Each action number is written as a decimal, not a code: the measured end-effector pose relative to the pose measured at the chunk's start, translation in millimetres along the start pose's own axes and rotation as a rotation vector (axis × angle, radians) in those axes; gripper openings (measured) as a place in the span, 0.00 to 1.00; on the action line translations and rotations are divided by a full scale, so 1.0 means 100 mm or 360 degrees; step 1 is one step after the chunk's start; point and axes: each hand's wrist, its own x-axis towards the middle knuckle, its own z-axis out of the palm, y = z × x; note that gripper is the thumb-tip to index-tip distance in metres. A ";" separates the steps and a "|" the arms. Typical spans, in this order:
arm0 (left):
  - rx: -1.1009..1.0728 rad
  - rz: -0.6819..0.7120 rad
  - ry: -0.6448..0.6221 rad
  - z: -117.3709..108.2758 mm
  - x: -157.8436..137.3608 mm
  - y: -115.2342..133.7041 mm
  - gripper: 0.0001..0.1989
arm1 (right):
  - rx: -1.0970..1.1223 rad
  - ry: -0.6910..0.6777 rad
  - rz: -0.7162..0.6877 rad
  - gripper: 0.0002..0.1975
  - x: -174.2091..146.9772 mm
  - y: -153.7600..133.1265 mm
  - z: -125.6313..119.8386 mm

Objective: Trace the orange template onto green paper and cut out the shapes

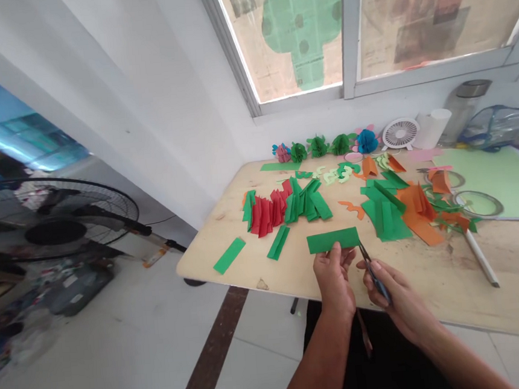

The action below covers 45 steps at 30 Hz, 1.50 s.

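Observation:
My left hand [334,272] pinches a green paper strip [332,240] from below, thumb on its near face. In my right hand [393,292] is a pair of scissors [376,278] with dark handles; the blades point up at the strip's right end. Whether the blades touch the paper I cannot tell. Two more green strips, a flat one [229,256] and a folded one [279,243], lie to the left. Behind them stand folded red papers [268,214] and folded green papers [305,201] in a row. Green sheets [384,211] and orange sheets [418,211] are heaped on the right.
Paper flower balls [318,146], a small white fan [400,133] and a clear bottle [465,110] line the wall side of the wooden table [459,298]. Tape rolls [482,204] and a white pen-like stick [482,260] lie right. A large floor fan [58,230] stands left.

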 end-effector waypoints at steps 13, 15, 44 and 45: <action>0.0117 0.0015 -0.0080 0.15 -0.07 0.00 0.18 | 0.0123 -0.0014 -0.0053 0.15 0.04 -0.04 -0.02; 0.0121 0.0019 -0.0075 0.15 -0.08 0.01 0.18 | 0.0128 -0.0007 -0.0058 0.16 0.03 -0.05 -0.01; 0.0128 -0.0033 -0.0070 0.18 -0.09 0.00 0.17 | 0.0094 0.0028 -0.0092 0.17 0.04 -0.06 -0.01; 0.0123 -0.0034 -0.0075 0.18 -0.09 0.00 0.17 | 0.0099 0.0028 -0.0094 0.16 0.04 -0.06 -0.01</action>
